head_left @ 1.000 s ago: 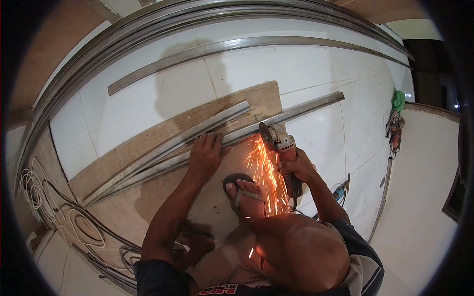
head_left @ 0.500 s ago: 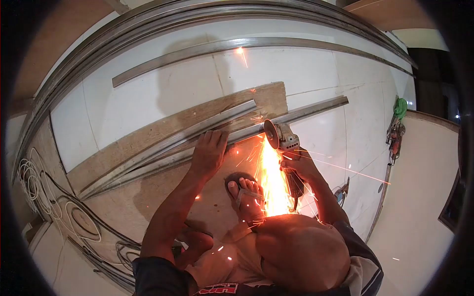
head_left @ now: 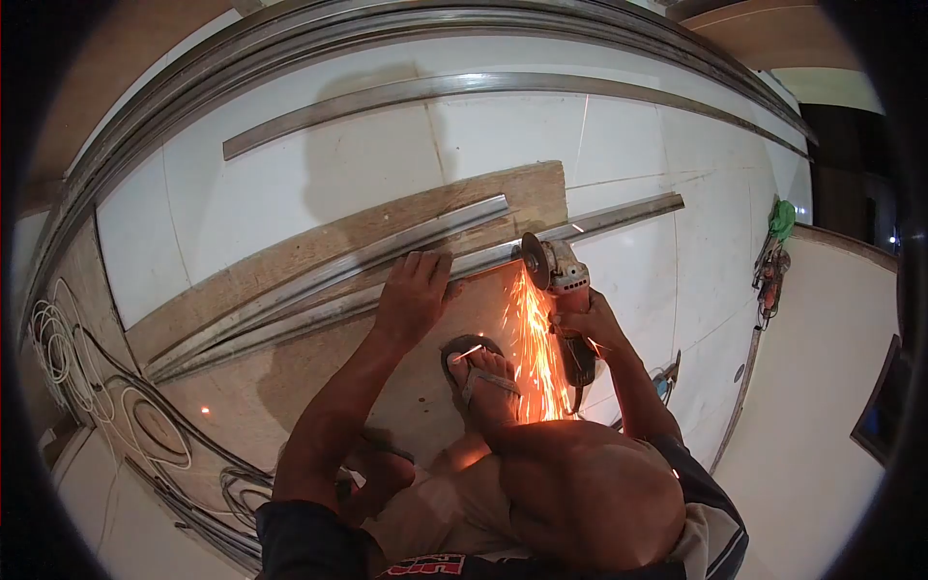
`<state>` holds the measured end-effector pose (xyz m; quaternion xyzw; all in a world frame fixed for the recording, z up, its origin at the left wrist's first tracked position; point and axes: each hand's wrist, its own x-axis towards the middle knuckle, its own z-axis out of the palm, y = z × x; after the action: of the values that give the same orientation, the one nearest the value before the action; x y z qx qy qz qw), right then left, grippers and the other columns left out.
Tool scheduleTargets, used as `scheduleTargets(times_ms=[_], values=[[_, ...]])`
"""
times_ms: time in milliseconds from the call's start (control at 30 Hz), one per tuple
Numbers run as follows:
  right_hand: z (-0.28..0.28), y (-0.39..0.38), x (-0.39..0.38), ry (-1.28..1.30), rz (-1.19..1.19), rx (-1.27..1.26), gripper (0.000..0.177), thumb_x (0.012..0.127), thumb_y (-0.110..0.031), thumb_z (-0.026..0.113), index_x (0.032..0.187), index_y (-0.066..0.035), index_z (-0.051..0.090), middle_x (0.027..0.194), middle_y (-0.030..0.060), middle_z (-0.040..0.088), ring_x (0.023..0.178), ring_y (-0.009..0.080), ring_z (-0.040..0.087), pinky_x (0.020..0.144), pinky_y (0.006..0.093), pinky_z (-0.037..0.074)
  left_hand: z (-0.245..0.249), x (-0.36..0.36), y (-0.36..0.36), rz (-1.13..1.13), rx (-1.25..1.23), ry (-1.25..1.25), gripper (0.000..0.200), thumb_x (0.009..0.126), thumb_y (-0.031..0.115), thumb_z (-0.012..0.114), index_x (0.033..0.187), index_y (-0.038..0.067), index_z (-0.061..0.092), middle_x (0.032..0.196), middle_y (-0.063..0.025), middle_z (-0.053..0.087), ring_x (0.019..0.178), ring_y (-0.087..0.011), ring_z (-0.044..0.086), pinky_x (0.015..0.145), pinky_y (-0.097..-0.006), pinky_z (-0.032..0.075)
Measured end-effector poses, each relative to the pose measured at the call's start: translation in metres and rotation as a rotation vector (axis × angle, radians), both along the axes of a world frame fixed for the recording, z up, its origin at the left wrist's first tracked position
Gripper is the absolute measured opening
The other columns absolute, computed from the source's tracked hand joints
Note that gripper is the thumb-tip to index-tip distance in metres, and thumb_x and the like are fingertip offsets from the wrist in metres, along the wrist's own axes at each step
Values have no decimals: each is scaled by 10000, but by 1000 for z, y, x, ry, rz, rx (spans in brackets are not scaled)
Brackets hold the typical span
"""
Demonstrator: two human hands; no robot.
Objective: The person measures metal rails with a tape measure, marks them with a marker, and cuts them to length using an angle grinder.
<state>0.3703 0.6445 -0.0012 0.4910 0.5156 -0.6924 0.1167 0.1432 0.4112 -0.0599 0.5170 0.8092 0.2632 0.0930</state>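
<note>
My right hand (head_left: 592, 327) is wrapped round an angle grinder (head_left: 565, 271). Its cutting disc (head_left: 533, 259) meets a long metal bar (head_left: 619, 218), and orange sparks (head_left: 537, 358) stream down toward my body. Fingers of my left hand (head_left: 414, 292) are curled over the same bar, left of the disc, holding it down. Just beyond lies another metal bar (head_left: 454, 218), its left end close to the first. Both rest partly over a wooden board (head_left: 536, 188). My sandalled foot (head_left: 488, 372) is planted beside the sparks.
A single metal bar (head_left: 387, 101) lies farther off on the white floor, with a stack of long bars (head_left: 319, 37) behind it. Coiled cables (head_left: 159, 425) lie at left. A power tool with a green part (head_left: 770, 280) sits at right, and a blue-handled tool (head_left: 665, 382) nearer me.
The spark stream has become thinner and dimmer. My right hand and the grinder have shifted very slightly; my left hand stays on the bar.
</note>
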Motion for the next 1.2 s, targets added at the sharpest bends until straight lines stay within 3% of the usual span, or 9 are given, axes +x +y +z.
scheduleTargets(times_ms=[167, 233, 333, 400, 633, 867, 967, 1033, 1200], values=[[5, 1, -6, -40, 82, 74, 456, 761, -101, 802, 1169, -23, 614, 967, 49, 686, 831, 141, 656, 774, 325, 559, 0, 0, 0, 5, 7, -23, 479, 875, 362, 718, 1202, 31, 608, 1084, -125, 616, 990, -319, 584, 876, -445, 485], [4, 2, -6, -44, 91, 103, 433, 763, -95, 780, 1155, -22, 611, 940, 53, 688, 821, 148, 673, 765, 326, 568, 3, -1, 1, 2, -4, 31, 469, 867, 363, 706, 1180, 27, 611, 1056, -90, 594, 979, -267, 574, 851, -403, 476], [5, 2, -7, -37, 125, 141, 410, 761, -87, 778, 1133, -32, 614, 932, 46, 686, 785, 142, 664, 743, 314, 565, 0, 0, 0, 14, 17, 9, 479, 874, 365, 719, 1199, 29, 614, 1075, -125, 619, 975, -319, 591, 873, -445, 493], [10, 3, -10, -18, 50, 31, 475, 740, -85, 819, 1169, -27, 623, 966, 34, 677, 812, 118, 634, 732, 321, 551, 0, 0, 0, 9, -4, 5, 483, 874, 365, 719, 1204, 29, 613, 1087, -127, 619, 983, -319, 592, 871, -443, 495], [6, 8, -12, -70, 87, 58, 433, 740, -76, 791, 1137, -20, 629, 916, 26, 670, 777, 121, 635, 699, 324, 550, 0, -1, -1, -11, -38, -29, 486, 888, 364, 703, 1218, 19, 608, 1134, -135, 615, 1009, -318, 592, 870, -444, 498], [6, 8, -15, -86, 134, 133, 404, 733, -107, 795, 1098, -30, 642, 933, 27, 680, 789, 132, 639, 734, 320, 549, 3, -1, 0, -2, -42, -31, 479, 897, 370, 694, 1203, 12, 608, 1126, -134, 615, 1005, -315, 592, 859, -439, 496], [6, 8, -16, -73, 106, 90, 428, 726, -110, 805, 1115, -34, 642, 938, 26, 686, 801, 138, 641, 752, 329, 547, 0, 0, 0, 5, -48, -23, 472, 897, 377, 693, 1190, 16, 614, 1119, -132, 617, 1002, -313, 593, 864, -437, 495], [10, 7, -19, -132, 105, 98, 476, 719, -117, 819, 1151, -37, 637, 962, 34, 689, 827, 151, 643, 783, 343, 545, -2, -1, 1, 8, 2, 67, 458, 868, 379, 697, 1165, 40, 614, 1034, -87, 595, 965, -258, 575, 818, -399, 478], [6, 9, -18, -137, 129, 118, 537, 717, -118, 834, 1203, -37, 622, 1019, 50, 691, 879, 167, 646, 822, 354, 539, 0, -1, 1, 11, 4, 47, 456, 864, 380, 699, 1159, 43, 615, 1040, -85, 596, 975, -256, 578, 831, -398, 480]])
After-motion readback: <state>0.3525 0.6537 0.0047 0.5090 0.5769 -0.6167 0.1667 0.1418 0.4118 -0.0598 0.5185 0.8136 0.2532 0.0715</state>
